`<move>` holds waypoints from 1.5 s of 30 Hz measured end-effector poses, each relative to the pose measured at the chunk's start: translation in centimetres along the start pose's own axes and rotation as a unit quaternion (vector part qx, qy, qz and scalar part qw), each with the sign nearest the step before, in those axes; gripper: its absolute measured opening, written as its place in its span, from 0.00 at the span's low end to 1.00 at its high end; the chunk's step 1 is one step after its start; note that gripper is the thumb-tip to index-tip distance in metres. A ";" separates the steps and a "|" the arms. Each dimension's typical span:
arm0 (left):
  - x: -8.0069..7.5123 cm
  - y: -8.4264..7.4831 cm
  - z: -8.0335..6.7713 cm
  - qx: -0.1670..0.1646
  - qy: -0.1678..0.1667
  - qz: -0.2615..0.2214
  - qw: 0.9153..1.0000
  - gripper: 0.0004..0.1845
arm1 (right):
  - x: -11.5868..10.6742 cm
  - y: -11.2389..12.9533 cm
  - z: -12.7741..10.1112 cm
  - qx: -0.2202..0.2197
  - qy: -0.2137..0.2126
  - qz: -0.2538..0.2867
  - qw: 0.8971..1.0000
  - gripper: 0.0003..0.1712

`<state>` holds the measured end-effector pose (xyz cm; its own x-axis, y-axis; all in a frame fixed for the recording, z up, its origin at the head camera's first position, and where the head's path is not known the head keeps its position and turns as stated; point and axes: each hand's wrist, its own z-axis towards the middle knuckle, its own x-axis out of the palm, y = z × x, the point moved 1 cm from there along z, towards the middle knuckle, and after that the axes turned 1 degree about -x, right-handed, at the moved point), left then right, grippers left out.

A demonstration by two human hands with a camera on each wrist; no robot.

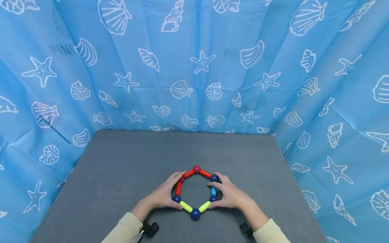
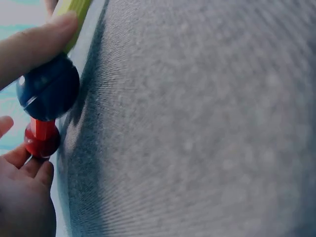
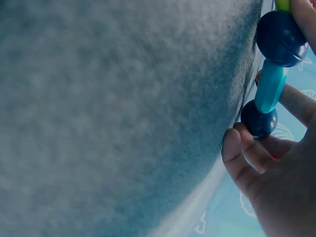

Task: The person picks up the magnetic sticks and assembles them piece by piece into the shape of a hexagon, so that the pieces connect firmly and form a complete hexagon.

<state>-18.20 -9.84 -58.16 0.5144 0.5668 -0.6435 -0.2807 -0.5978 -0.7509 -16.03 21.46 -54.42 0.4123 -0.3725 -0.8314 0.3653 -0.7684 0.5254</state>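
Note:
A six-sided rod-and-ball ring (image 1: 195,214) lies flat on the grey table (image 1: 121,168), near its front edge. It has red rods (image 1: 189,174) at the far left, a cyan rod (image 1: 214,191) on the right and green rods (image 1: 185,206) at the front. My left hand (image 1: 175,191) grips the ring's left side. A finger lies on a blue ball (image 2: 48,89), and other fingers sit by the red ball (image 2: 42,140). My right hand (image 1: 216,192) grips the right side, and its fingers (image 3: 237,148) touch a blue ball (image 3: 259,119) under the cyan rod (image 3: 270,86).
A blue curtain (image 1: 194,84) printed with white shells and starfish closes in the table at the back and on both sides. Black wrist mounts (image 1: 150,228) show at the front edge below my sleeves.

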 end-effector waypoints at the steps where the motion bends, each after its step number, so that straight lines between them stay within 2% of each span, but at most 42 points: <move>1: 0.0 0.0 0.0 0.000 -0.002 -0.001 1.000 0.68 | -0.1 0.0 0.1 0.000 -0.002 -0.002 1.000 0.44; 7: -0.1 0.2 0.2 -0.004 -0.011 -0.001 1.000 0.68 | -0.4 -0.3 0.4 -0.008 0.015 0.004 1.000 0.42; 15: -0.7 0.1 0.5 -0.006 -0.012 0.012 1.000 0.69 | -0.5 -0.6 0.9 0.003 0.007 0.007 1.000 0.40; 18: -0.8 0.1 0.6 -0.005 0.000 0.012 1.000 0.71 | -0.8 -0.6 0.7 0.009 0.015 0.029 0.999 0.46; 22: -1.3 0.4 0.6 -0.003 0.029 -0.008 1.000 0.75 | -1.0 -0.7 0.8 0.011 0.023 0.062 0.998 0.62; 25: -1.6 0.6 0.7 -0.004 0.028 -0.019 0.999 0.76 | -1.1 -0.8 1.0 0.007 0.017 0.063 0.998 0.68; 35: -1.3 1.0 0.8 -0.014 0.011 0.000 1.000 0.71 | -0.6 -1.2 1.0 0.018 0.009 0.062 0.998 0.68; 45: -1.3 0.8 0.8 -0.011 0.010 0.007 1.000 0.65 | -0.5 -1.3 0.9 0.019 -0.004 0.067 0.998 0.68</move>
<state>-19.74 -10.58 -58.05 0.5272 0.5468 -0.6504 -0.2693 -0.6184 -0.7382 -17.45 22.19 -54.82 0.4487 -0.4767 -0.7560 0.2757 -0.7308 0.6244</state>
